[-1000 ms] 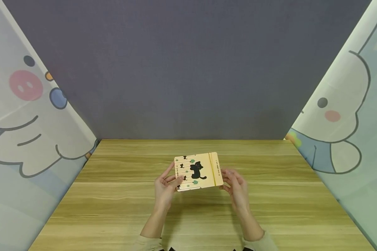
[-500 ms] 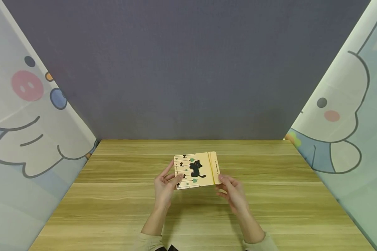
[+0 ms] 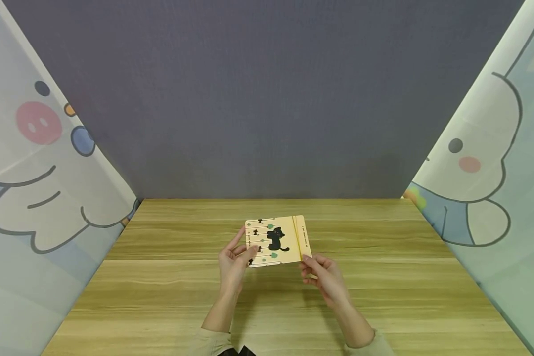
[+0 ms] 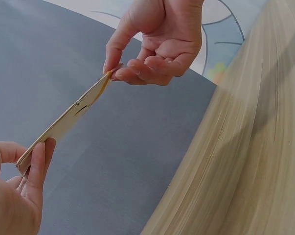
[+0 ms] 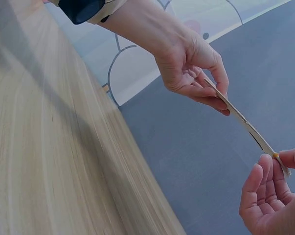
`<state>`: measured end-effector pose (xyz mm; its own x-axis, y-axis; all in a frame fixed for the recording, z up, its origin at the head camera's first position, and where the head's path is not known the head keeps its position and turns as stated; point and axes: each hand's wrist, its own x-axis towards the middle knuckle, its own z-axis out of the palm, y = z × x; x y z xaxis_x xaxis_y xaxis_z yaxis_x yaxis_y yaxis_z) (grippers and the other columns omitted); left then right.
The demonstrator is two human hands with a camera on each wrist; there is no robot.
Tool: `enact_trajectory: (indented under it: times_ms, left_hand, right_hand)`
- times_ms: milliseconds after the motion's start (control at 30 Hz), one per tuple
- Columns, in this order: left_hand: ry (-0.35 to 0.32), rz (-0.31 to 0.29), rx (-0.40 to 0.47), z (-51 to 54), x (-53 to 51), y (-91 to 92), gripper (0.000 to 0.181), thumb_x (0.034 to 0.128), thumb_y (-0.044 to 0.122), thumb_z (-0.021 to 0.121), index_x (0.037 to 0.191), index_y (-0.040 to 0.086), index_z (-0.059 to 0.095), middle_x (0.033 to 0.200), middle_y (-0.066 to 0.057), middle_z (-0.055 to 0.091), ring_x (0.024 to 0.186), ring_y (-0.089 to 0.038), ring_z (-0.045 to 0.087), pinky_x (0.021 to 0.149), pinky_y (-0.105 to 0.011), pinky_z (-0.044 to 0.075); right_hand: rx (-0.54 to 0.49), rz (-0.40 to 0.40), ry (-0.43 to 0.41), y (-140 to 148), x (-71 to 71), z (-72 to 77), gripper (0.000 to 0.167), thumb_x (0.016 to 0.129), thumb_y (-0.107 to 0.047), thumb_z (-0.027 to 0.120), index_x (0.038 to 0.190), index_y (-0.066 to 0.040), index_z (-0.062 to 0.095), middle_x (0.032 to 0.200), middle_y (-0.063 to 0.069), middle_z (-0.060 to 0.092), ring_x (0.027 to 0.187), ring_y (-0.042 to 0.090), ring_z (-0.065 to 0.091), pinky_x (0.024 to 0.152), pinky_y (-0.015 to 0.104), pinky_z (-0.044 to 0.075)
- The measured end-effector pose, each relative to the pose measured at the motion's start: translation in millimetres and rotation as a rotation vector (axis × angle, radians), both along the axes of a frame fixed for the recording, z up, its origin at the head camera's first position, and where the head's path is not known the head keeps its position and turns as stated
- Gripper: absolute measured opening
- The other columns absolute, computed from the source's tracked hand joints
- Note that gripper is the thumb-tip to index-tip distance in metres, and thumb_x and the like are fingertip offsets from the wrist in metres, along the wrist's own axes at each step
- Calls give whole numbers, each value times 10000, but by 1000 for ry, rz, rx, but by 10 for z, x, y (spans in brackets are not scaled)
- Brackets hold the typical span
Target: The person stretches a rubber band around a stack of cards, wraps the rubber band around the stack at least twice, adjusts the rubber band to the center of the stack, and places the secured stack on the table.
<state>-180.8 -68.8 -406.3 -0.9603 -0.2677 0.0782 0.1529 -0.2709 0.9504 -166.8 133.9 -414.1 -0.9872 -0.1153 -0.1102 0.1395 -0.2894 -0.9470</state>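
Observation:
A thin cream card [image 3: 276,240] printed with a black cat, small cats and green leaves is held up above the table, slightly tilted. A yellow elastic band [image 3: 297,236] runs round it near its right end. My left hand [image 3: 232,267] grips the card's left end, thumb on the printed face and fingers behind. With thumb and fingertips my right hand [image 3: 331,282] pinches the lower right edge at the band. Edge-on in the left wrist view, the card [image 4: 69,120] looks layered and slightly parted. The right wrist view also shows the band [image 5: 275,155] at the right fingertips.
Below the hands lies a wood-grain table [image 3: 160,296]. A plain dark grey panel [image 3: 267,99] stands behind it, and cloths with cartoon animals [image 3: 22,207] hang along both sides.
My right hand has moved from behind the card's right edge, bringing its thumb onto the front, then slid left to the band. The card has shifted slightly left; my left hand keeps its grip.

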Motion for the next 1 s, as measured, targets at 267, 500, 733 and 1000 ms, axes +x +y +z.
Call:
enact_trajectory:
  times_ms: [267,500,733,1000]
  left_hand:
    - [11,1,-1,-27,-15,-7,562,706,-108,650,1221,89,538,648,-72,641,430,-59,464,371,-132,320]
    - [3,-13,-3,-51,-16,-7,565,709,-100,655,1224,97,534,641,-70,636,380,-42,372,381,-133,332]
    - [13,-26,2,-72,-4,9,563,719,-105,649,1230,97,528,608,-76,615,339,-39,330,362,-137,312]
    - [-1,-29,-6,-93,11,25,567,716,-106,646,1233,93,526,631,-91,629,334,-34,311,347,-130,284]
  right_hand:
    - [67,18,-34,5,-22,1,147,806,-145,647,690,-61,616,713,57,621,576,108,552,532,233,487]
    - [95,-23,-62,-29,-31,-4,130,796,-121,657,720,-19,630,695,63,631,548,115,547,527,243,485]
    - [120,-27,-86,-46,-23,13,142,809,-119,643,799,23,642,692,46,646,531,114,549,566,271,495]
    - [88,44,-107,3,-37,-17,111,821,-128,631,785,-23,633,739,78,664,546,114,574,588,278,507]
